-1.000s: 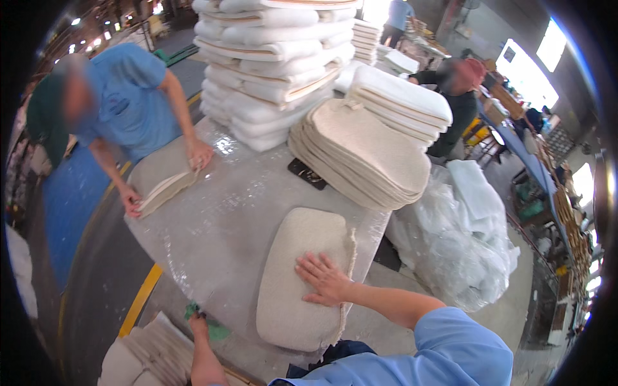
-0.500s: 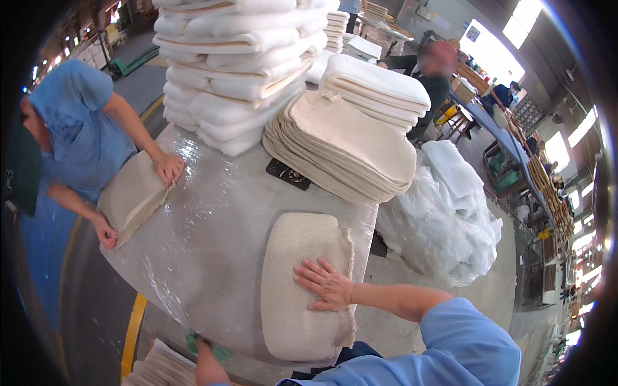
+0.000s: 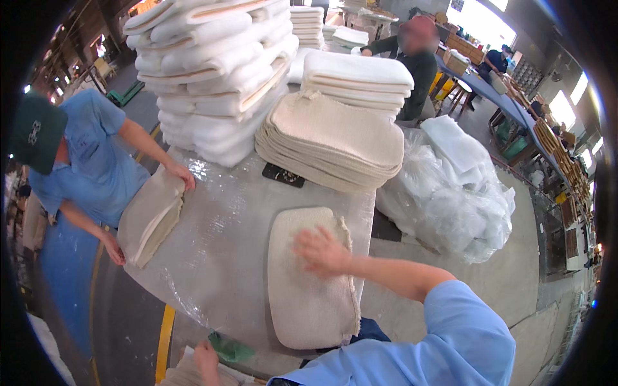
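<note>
On the plastic-covered table (image 3: 225, 257) in front of me lies a beige fabric cushion cover (image 3: 309, 302), flat, with a frayed edge along its right side. My right hand (image 3: 322, 252) is over its upper half, fingers spread and smeared by motion; whether it touches the fabric I cannot tell. Low at the near edge, my left hand (image 3: 206, 358) has its fingers curled beside a green piece of cloth or plastic (image 3: 230, 348) and a pile of beige fabric pieces (image 3: 183, 373). What it grips, if anything, is hidden.
Across the table stand a stack of beige covers (image 3: 335, 138), folded white padding (image 3: 357, 77) and a tall white pile (image 3: 215, 83). A black flat object (image 3: 283, 175) lies there. Left, a co-worker (image 3: 90, 154) handles another beige cover (image 3: 151, 219). Right, a plastic-wrapped bundle (image 3: 450, 193).
My right hand has shifted upward on the cover and blurred. My left hand has moved slightly beside the green piece. The co-worker's cover now gapes wider along its edge. The whole view has shifted.
</note>
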Demonstrator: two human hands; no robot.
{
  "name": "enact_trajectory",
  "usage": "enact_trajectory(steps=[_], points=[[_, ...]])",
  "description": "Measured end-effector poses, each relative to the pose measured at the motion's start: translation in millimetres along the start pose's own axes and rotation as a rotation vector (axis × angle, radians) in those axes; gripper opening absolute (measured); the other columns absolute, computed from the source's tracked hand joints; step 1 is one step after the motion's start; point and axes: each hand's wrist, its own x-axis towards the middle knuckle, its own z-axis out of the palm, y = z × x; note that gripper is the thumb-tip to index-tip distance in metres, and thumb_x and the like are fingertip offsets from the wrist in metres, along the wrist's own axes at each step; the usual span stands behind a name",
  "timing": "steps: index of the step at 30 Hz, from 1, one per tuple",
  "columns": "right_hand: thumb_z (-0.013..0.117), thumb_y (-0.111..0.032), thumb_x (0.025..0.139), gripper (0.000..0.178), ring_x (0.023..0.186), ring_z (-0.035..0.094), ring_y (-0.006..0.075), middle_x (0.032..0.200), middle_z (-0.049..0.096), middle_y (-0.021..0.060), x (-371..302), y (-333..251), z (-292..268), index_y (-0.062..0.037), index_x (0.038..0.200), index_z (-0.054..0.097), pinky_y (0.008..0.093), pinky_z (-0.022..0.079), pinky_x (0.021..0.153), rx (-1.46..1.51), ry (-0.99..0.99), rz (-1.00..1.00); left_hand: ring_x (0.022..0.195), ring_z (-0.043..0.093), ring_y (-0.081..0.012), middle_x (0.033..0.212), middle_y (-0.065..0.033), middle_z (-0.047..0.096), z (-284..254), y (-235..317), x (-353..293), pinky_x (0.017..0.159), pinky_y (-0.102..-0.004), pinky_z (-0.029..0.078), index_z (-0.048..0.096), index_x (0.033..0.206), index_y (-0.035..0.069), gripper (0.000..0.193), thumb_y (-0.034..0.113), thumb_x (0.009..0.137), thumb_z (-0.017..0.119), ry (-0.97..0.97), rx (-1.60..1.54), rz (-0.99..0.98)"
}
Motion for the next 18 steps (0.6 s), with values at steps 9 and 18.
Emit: enact_trajectory(steps=[9, 18], points=[[0.037, -0.062, 0.104, 0.078, 0.159, 0.008, 0.0374, 0.172, 0.017, 0.0135, 50, 17, 0, -0.0147, 0.165, 0.023, 0.0638, 0.009, 0.125, -0.103, -0.064, 0.339, 0.128, 0.054, -0.0411, 0.137, -0.0263, 0.058, 68, 253, -44, 0.111, -0.0485, 0.041, 0.053, 0.145, 0.0, 0.051, 0.028, 0.103, 0.058, 0.223, -0.395, 0.546], [0.04, -0.056, 0.104, 0.073, 0.159, 0.012, 0.0363, 0.171, 0.022, 0.0132, 0, -78, 11, -0.0127, 0.163, 0.031, 0.0624, 0.009, 0.126, 0.051, -0.161, -0.005, 0.119, 0.057, -0.0438, 0.124, -0.0267, 0.061, 70, 251, -25, 0.103, -0.0491, 0.045, 0.061, 0.136, 0.001, 0.049, 0.037, 0.107, 0.047, 0.172, -0.468, 0.404]])
